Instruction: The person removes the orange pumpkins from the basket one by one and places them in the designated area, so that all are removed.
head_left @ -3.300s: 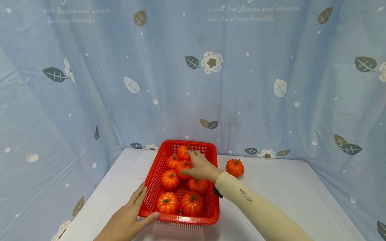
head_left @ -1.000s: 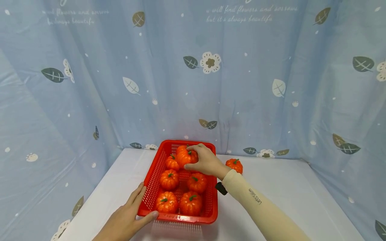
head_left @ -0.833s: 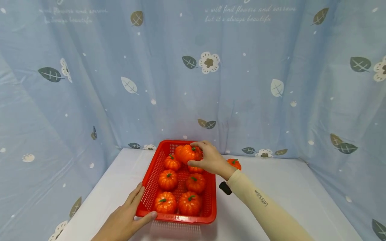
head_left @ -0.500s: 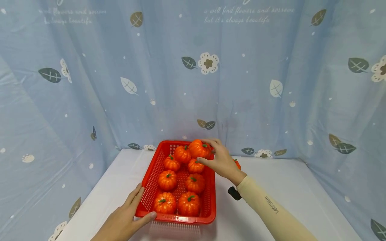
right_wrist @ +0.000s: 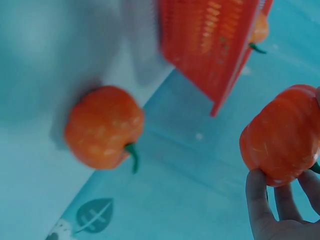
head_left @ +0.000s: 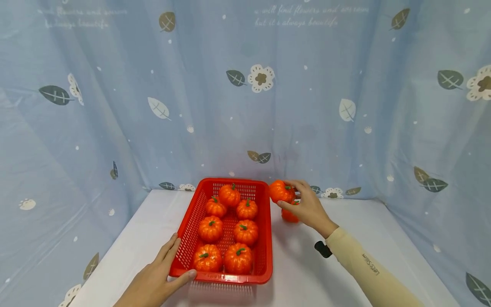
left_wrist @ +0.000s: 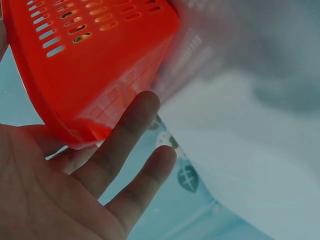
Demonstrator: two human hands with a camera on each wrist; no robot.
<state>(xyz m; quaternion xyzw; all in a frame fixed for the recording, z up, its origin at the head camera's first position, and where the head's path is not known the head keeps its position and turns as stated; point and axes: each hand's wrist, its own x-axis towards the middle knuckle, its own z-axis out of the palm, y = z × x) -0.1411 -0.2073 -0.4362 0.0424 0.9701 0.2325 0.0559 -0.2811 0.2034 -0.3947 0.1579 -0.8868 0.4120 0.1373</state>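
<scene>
An orange pumpkin [head_left: 281, 192], clamped in the right grip [head_left: 310, 209] just beside the red basket [head_left: 226, 278], is best kept clear of the other pumpkin [head_left: 289, 216] on the bench [head_left: 353, 217], the basket being touched by the straight-fingered left grip [head_left: 153, 273].

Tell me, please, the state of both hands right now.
Left hand: open, touching a corner of the red perforated basket.
Right hand: closed, holding a green-stemmed orange pumpkin.

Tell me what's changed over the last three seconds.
The right hand has taken hold of a pumpkin, lifted it from the basket and carried it out to the right. Unchanged: the left hand at the basket's near left corner, seven other pumpkins inside, and the loose pumpkin to its right.
</scene>
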